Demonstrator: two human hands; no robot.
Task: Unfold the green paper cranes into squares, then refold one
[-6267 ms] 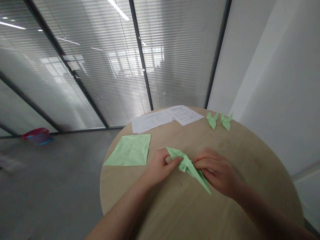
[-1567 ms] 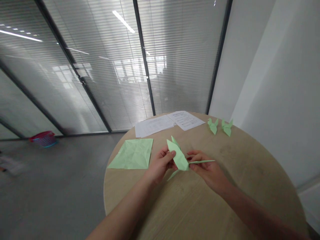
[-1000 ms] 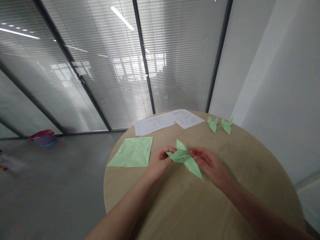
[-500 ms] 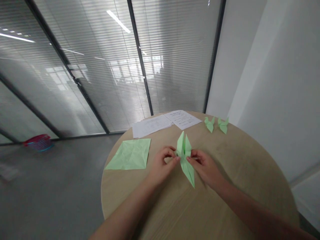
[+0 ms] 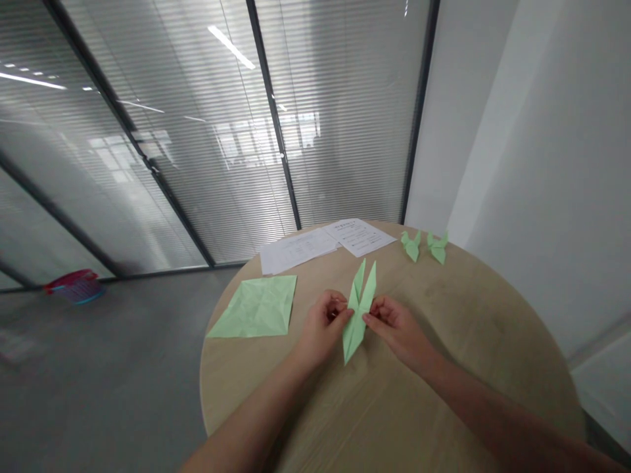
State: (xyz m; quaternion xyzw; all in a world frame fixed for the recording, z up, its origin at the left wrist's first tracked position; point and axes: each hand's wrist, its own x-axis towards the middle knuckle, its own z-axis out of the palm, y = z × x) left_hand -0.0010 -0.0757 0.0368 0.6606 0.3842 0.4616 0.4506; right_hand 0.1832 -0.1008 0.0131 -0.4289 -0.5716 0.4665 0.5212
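Observation:
A partly folded piece of light green origami paper is held up over the table between my two hands. Two narrow points stand at its top and one long point hangs toward me. My left hand pinches its left edge between thumb and fingers. On the other edge, my right hand pinches it the same way. Left of my hands lies a creased, flat green paper sheet. Two small folded green paper birds stand at the far right of the table.
White printed sheets lie along the far edge of the round wooden table. Behind it rises a glass partition with blinds, and a white wall stands to the right. A red and blue basket is on the floor at left.
The folded green paper has turned in my hands: its lower point has swung from right to left, and its top points now spread in a V. Both hands keep their pinch.

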